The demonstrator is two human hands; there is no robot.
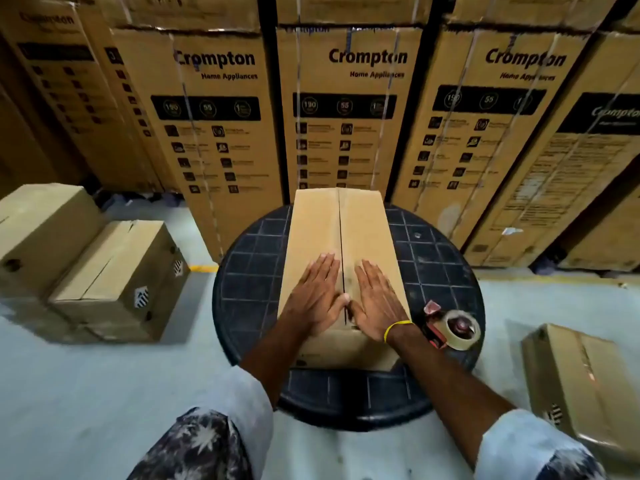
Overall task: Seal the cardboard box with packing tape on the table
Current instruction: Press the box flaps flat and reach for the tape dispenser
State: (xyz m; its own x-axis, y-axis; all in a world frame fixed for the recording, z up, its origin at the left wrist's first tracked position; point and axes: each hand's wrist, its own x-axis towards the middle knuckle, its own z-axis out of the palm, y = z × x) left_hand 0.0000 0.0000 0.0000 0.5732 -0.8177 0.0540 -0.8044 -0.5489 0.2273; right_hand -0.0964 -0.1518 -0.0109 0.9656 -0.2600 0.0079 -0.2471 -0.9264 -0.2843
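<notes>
A plain brown cardboard box point(343, 230) lies lengthwise on a round black table point(249, 271). Its two top flaps are folded down and meet at a dark seam along the middle, with no tape visible on it. My left hand point(317, 296) lies flat on the left flap near the box's near end, fingers together and stretched out. My right hand point(375, 299) lies flat on the right flap beside it, a yellow band on its wrist. A tape dispenser point(452, 325) with a roll of clear packing tape rests on the table, just right of my right wrist.
Tall printed appliance cartons point(346, 109) stand in a row close behind the table. Two brown boxes point(114, 275) sit on the pale floor at the left, and another box point(581, 379) lies at the right. My patterned trouser legs show at the bottom.
</notes>
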